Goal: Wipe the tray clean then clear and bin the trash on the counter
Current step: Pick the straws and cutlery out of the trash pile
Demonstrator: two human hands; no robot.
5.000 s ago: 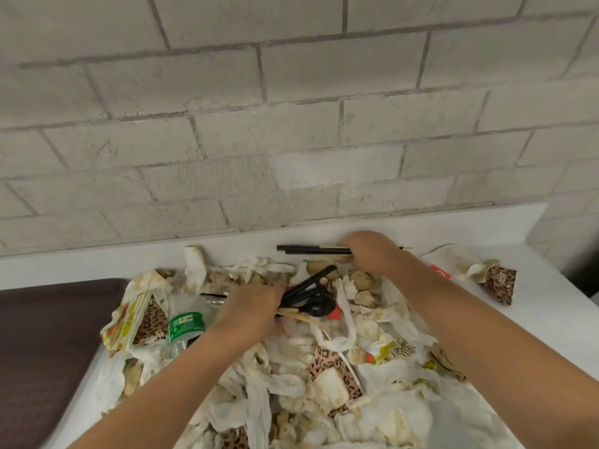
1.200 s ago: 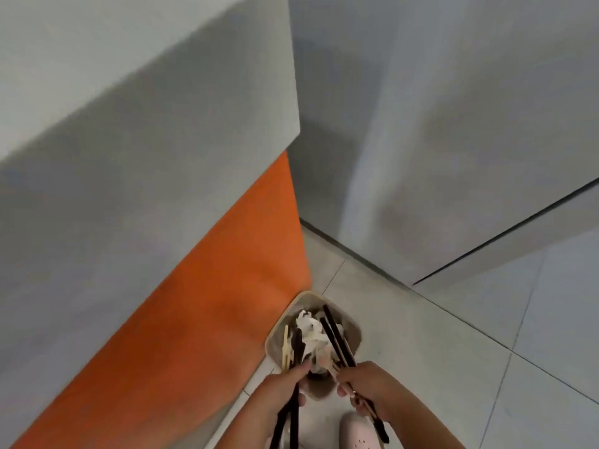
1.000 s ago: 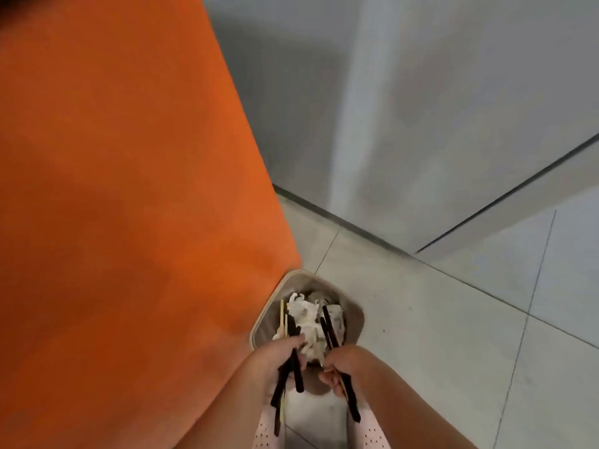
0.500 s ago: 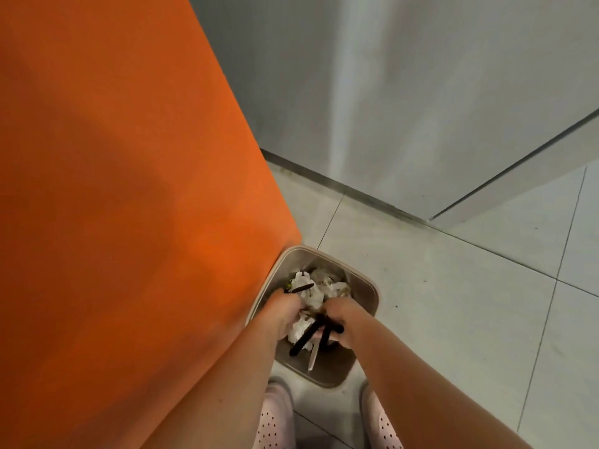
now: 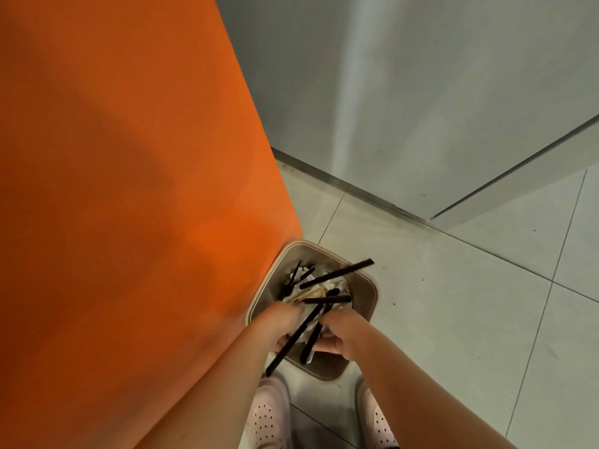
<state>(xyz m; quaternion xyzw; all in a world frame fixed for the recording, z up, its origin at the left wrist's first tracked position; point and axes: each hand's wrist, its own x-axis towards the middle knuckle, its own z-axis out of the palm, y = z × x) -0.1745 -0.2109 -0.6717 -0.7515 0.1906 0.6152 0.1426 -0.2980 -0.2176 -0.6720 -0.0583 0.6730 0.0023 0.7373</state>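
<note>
You are mid-binning: your left hand [image 5: 285, 319] and right hand [image 5: 340, 332] sit low over the bin [image 5: 369, 288], among the black sticks [image 5: 337, 273]. Whether either hand grips one, I cannot tell. The longest stick lies slantwise, its tip past the far right rim. A second stick [image 5: 301, 330] overhangs the near left rim. The tray and counter are out of view, so what is left is unjudged.

1 bin [image 5: 366, 283], 2 hands [image 5: 340, 332], 2 pale shoes [image 5: 269, 413], at least 5 black sticks [image 5: 337, 273].
</note>
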